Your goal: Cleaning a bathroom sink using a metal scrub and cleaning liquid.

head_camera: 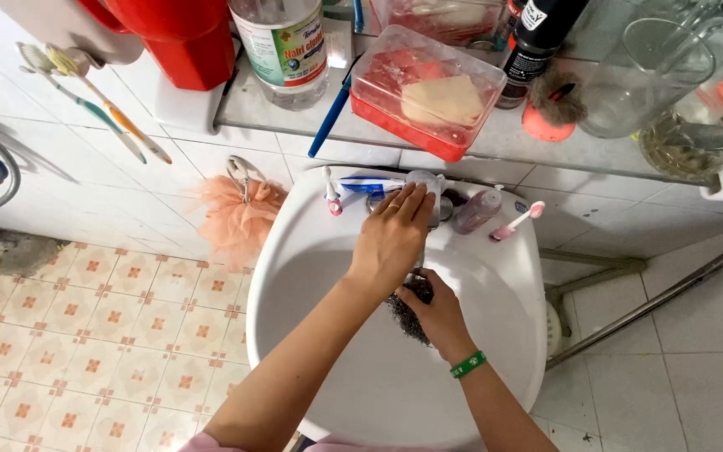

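Two hands work over the white sink [294, 276]. Left hand [392, 234] lies flat on the tap [425, 186] at the basin's 12 o'clock, fingers extended and resting on it, not clenched. Right hand [438, 316] has fingers closed around a dark steel scouring pad [409, 314] just below the spout, near basin centre. Judgement: keep pad squarely under the outlet, turn tap gently to limit splashing.

A white sink [294, 276] holds a dark grey scouring pad [407, 314], beside a peach bath pouf [240, 213] and a floor [85, 351] of cream, orange-flowered tiles.
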